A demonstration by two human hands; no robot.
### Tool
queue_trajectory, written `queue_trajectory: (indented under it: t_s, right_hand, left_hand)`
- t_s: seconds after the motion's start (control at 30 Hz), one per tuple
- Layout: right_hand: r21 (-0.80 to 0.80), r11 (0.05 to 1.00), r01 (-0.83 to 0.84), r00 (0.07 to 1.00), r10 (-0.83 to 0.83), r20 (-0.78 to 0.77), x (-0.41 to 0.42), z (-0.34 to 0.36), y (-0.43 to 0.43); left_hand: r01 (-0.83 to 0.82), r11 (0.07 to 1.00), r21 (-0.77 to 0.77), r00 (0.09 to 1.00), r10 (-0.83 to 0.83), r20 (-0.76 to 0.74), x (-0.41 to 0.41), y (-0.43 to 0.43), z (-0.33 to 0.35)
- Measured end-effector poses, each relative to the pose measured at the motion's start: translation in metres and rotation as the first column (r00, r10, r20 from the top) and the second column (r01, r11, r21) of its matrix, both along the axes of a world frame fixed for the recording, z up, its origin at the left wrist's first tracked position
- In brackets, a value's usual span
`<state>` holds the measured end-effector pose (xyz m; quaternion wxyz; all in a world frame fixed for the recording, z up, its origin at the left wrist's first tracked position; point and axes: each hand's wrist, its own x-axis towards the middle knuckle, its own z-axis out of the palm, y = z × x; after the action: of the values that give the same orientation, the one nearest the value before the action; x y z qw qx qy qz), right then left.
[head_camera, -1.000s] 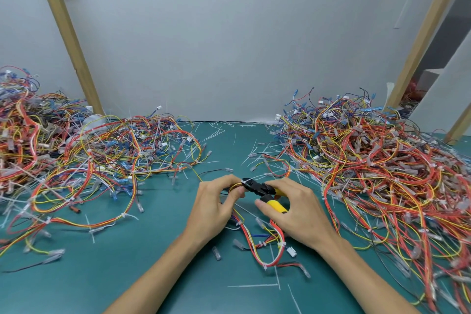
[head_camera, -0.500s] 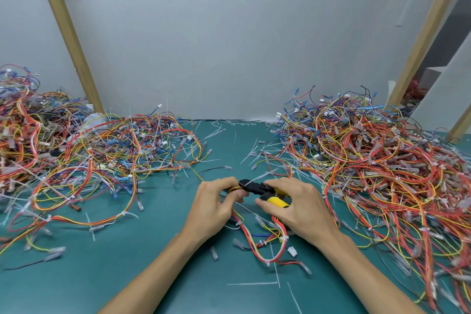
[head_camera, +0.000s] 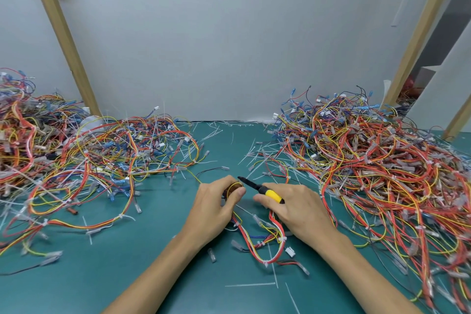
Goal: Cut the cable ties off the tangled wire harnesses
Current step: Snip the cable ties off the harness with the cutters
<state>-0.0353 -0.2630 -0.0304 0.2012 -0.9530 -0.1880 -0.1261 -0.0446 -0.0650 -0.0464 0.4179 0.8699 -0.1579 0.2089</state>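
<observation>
Left hand (head_camera: 211, 211): harness (head_camera: 265, 245); right hand (head_camera: 303, 211): cutters (head_camera: 272, 195); pile (head_camera: 382, 160) touching?

A lane of teal mat (head_camera: 224, 153) lies open between the left heap of tangled red, yellow and blue wires (head_camera: 102, 160) and the larger right heap (head_camera: 382, 173), strewn with thin white cut tie strips (head_camera: 249, 285) and blocked mid-way by the left hand (head_camera: 214, 211) gripping a red-and-yellow wire harness (head_camera: 278, 231) and the right hand (head_camera: 300, 211) gripping yellow-handled cutters (head_camera: 271, 194).

This is looking like a workshop. Big heaps of colored wires (head_camera: 369, 160) are lying on a green work table (head_camera: 102, 275), and little white plastic ties (head_camera: 213, 132) are lying scattered between them. Bare wooden posts (head_camera: 63, 41) are leaning on a plain white wall (head_camera: 229, 33).
</observation>
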Motion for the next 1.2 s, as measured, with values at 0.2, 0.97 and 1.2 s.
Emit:
queue_trajectory:
  t_s: [0.2,0.97,1.2]
  right_hand:
    - [0.009,1.000,0.000,1.000,0.000,-0.022,-0.003,0.009,0.000]
    - [0.155,0.979,-0.129,0.973,0.155,-0.170,-0.004,0.010,0.001]
    - [0.288,0.940,-0.181,0.873,0.288,-0.393,-0.001,0.022,-0.007]
  left_hand:
    - [0.025,1.000,-0.010,1.000,-0.025,0.015,0.000,-0.002,-0.001]
    - [0.037,0.998,-0.055,0.999,-0.036,0.022,-0.002,-0.006,-0.002]
    - [0.057,0.998,-0.027,0.998,-0.057,0.012,0.000,-0.005,-0.004]
